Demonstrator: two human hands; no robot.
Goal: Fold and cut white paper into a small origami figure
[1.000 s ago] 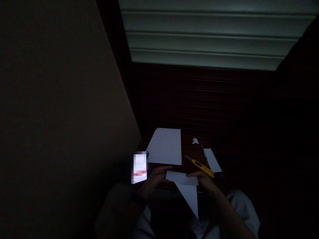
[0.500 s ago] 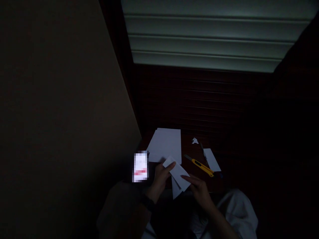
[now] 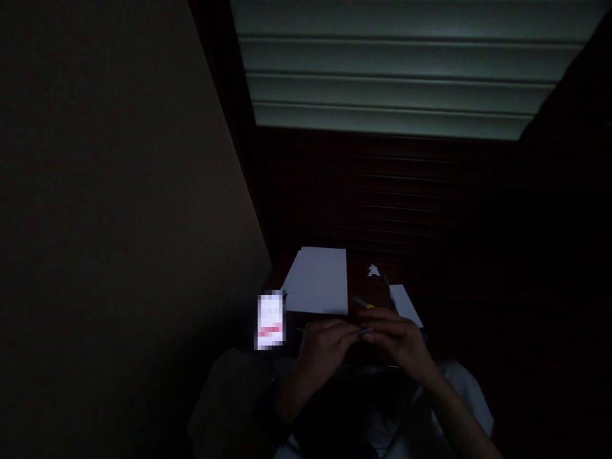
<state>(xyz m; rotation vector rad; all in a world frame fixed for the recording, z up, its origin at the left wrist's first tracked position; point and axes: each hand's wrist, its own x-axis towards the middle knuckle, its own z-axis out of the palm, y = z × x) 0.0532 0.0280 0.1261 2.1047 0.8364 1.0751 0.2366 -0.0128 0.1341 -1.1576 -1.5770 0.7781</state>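
Note:
Both hands meet over the near edge of the dark table. My left hand (image 3: 325, 341) is closed on one side of a folded sheet of paper (image 3: 365, 331), and my right hand (image 3: 399, 335) pinches its other end. Only a thin, pale edge of that paper shows; the rest is hidden by the fingers. Just beyond my right hand lies a yellow utility knife (image 3: 364, 304), its handle mostly covered by the hand. A stack of white paper (image 3: 316, 280) lies behind my left hand.
A lit phone-like screen (image 3: 270, 320), blurred out, stands left of my left hand. A small white paper scrap (image 3: 373, 271), a dark slim tool (image 3: 389, 290) and a white paper strip (image 3: 405, 305) lie at the right. A wall (image 3: 143, 191) rises on the left.
The folded paper has turned from face-up to nearly edge-on between the hands. My right hand has moved up and now covers most of the knife; my left hand has rolled over the paper.

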